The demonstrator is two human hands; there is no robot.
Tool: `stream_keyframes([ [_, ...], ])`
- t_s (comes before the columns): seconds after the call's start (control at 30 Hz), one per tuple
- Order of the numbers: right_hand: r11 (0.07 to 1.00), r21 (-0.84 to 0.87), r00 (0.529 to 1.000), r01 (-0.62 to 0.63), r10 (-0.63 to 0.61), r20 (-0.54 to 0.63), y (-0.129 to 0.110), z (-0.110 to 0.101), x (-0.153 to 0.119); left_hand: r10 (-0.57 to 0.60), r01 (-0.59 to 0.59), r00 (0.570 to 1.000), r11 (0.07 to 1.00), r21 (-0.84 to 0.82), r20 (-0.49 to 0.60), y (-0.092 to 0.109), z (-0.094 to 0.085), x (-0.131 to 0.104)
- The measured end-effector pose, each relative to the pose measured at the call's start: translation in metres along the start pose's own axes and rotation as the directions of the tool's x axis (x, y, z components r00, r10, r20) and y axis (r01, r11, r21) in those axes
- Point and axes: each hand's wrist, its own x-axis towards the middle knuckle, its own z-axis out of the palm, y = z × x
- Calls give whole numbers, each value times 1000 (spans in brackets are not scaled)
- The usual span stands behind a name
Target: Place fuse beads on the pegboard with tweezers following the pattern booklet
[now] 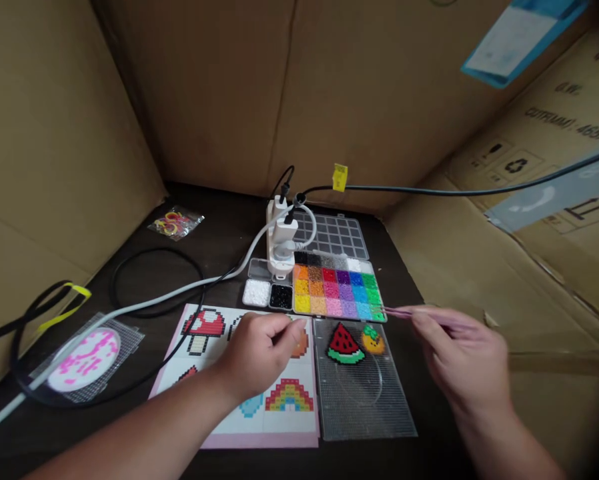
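Between the fingers of my right hand (462,353) is a pair of pink tweezers (399,312). Their tips reach the front right corner of a compartment box of coloured beads (329,291), at the light green beads. My left hand (259,353) is curled into a loose fist over a sheet of pixel patterns (289,430), hiding part of its pictures; no object shows in it. Between the hands lies a clear pegboard (364,420) carrying a bead watermelon slice (346,345) and a yellow-orange bead fruit with a green top (373,341).
Small boxes hold white beads (256,293) and black beads (281,297). Behind them stands a plugged-in power strip (281,260), with a white cable (179,290) crossing left. A pink-and-white round piece (87,360) and a plastic packet (176,222) lie left. Cardboard walls (219,87) surround the table.
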Motion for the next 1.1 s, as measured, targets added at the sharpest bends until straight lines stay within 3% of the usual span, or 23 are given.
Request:
stream_keyframes([
  [0.17, 998, -37, 969, 51, -40, 243, -28, 61, 32, 11, -11, 1000, 1000, -17, -4, 0, 0, -1],
  [0.33, 999, -26, 940, -31, 38, 339, -20, 96, 40, 21, -21, 1000, 999, -33, -7, 1, -1, 0],
  [0.53, 994, -2, 925, -107, 100, 368, -10, 100, 37, 33, -34, 999, 997, -70, -7, 2, -2, 0],
  [1.1, 992, 12, 948, -126, 117, 297, -5, 103, 40, 45, -45, 999, 999, -28, -4, 0, -1, 0],
])
